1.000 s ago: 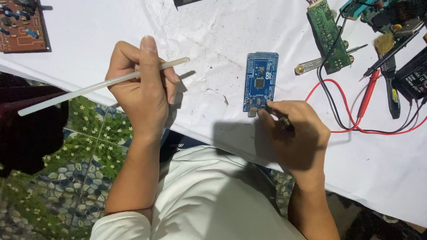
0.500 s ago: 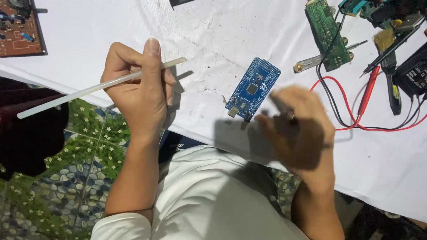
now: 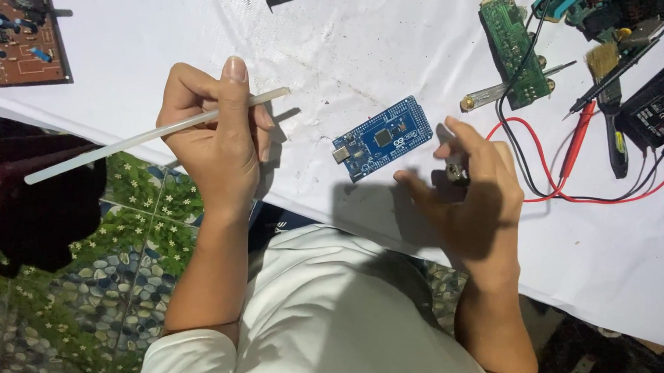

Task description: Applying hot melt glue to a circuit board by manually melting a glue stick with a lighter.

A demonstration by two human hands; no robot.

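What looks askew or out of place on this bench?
The blue circuit board lies skewed on the white table cover, which is wrinkled and speckled with dark bits. The left hand holds a long white stick out past the table edge.

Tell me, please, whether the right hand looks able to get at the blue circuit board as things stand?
Probably yes: the right hand hovers just beside the blue circuit board, nothing between them, though its fingers already pinch a small dark object.

Translucent, seemingly plastic stick (image 3: 153, 135); glossy blue circuit board (image 3: 383, 138); wrinkled white cloth (image 3: 366, 41).
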